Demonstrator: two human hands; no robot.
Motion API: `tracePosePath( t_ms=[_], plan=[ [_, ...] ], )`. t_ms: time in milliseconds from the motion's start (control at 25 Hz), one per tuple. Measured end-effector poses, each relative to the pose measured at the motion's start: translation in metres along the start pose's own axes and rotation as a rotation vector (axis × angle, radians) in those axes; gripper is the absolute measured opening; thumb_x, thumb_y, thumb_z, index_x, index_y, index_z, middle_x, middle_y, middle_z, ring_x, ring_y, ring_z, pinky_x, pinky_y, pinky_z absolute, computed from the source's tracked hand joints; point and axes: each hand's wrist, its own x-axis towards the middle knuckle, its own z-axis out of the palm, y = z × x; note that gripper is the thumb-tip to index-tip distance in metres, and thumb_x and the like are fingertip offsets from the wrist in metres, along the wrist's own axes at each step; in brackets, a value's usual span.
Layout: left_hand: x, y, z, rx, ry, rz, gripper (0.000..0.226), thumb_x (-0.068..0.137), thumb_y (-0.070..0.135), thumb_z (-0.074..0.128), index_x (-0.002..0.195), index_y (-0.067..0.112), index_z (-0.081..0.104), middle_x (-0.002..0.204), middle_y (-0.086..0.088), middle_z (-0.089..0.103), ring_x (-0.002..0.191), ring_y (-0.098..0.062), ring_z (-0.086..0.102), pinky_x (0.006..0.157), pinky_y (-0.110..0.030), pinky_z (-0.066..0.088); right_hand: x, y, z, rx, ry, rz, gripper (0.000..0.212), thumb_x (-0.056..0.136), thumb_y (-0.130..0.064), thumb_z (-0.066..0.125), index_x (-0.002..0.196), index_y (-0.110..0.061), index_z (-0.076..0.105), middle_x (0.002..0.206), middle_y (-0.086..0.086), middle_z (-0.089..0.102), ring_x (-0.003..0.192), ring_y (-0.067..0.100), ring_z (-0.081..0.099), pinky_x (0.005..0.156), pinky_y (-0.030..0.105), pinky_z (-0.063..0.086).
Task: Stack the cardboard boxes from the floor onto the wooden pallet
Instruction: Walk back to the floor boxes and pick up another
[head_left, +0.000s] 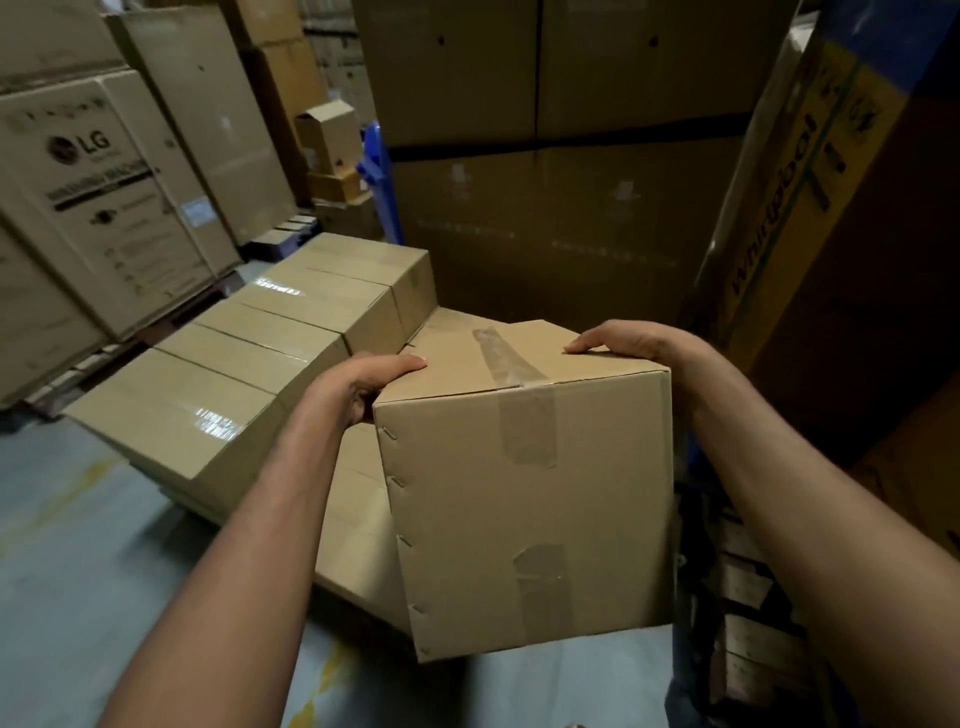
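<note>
Several big cartons stand at the far left of my feed, the front one an LG carton (98, 208) on dark slats. Below it I see grey floor (67, 545) with worn yellow marks.

Next comes a row of boxes (249, 364), side by side with glossy taped tops. It runs from the near left back toward the middle, with more boxes under it. What the row sits on is hidden from me. Past its far end stands something blue (379, 171) that I cannot make out.

My left hand (363, 384) grips the upper left edge of the box (524, 493). The thumb lies flat on top and the fingers are curled down the side, out of sight. The box is off the floor, in the middle of the view, tilted with its taped and stapled end face toward me. It is just right of the row's near end. I cannot tell whether it touches the boxes behind it.

My right hand (623, 343) holds the top right edge, thumb on the lid, fingers wrapped round the far side and hidden.

Behind the box rise tall brown cartons (561, 234), dim and strapped with a dark band. To the right leans a Whirlpool carton (810, 208), yellow and blue. Under my right forearm lie dark stacked pieces (753, 597), too shadowed to name.
</note>
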Motion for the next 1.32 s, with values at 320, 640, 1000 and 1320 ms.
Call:
tracePosePath(
  t_ms=[320,640,1000,1320],
  plan=[
    [-0.050,-0.035,-0.020,0.006,0.139,-0.028,0.030,0.095,0.037,0.072,0.091,0.011,0.059,0.092,-0.010,0.068,0.074,-0.021,0.066,0.054,-0.032,0.058,-0.013,0.008,0.044,-0.011,-0.157,-0.013,0.030,0.100,-0.037,0.064,0.115,-0.011,0.065,0.077,0.008,0.077,0.060,0.018,0.074,0.050,0.026,0.059],
    [-0.032,-0.094,-0.022,-0.241,0.220,-0.081,0.040,0.086,0.021,0.083,0.118,0.003,0.067,0.108,-0.011,0.073,0.076,-0.019,0.068,0.050,-0.026,0.056,0.046,-0.018,0.076,-0.243,-0.157,-0.112,0.033,0.089,-0.027,0.078,0.113,-0.008,0.066,0.114,0.013,0.071,0.103,0.029,0.067,0.089,0.039,0.051],
    [0.011,-0.164,-0.001,-0.533,0.442,-0.210,0.031,0.091,0.027,0.079,0.113,0.008,0.068,0.087,-0.005,0.073,0.075,-0.018,0.067,0.062,-0.030,0.055,0.164,-0.047,0.129,-0.420,-0.375,-0.141,0.054,0.080,-0.007,0.084,0.124,-0.011,0.052,0.118,0.015,0.060,0.108,0.036,0.061,0.099,0.051,0.054],
    [0.069,-0.258,0.004,-0.688,0.742,-0.290,0.072,0.078,0.018,0.089,0.138,0.012,0.050,0.127,-0.009,0.068,0.109,-0.027,0.069,0.086,-0.044,0.061,0.249,-0.026,0.228,-0.457,-0.504,-0.138,0.060,0.085,-0.002,0.076,0.136,-0.019,0.048,0.118,0.014,0.065,0.101,0.029,0.066,0.072,0.038,0.058]
  ],
)
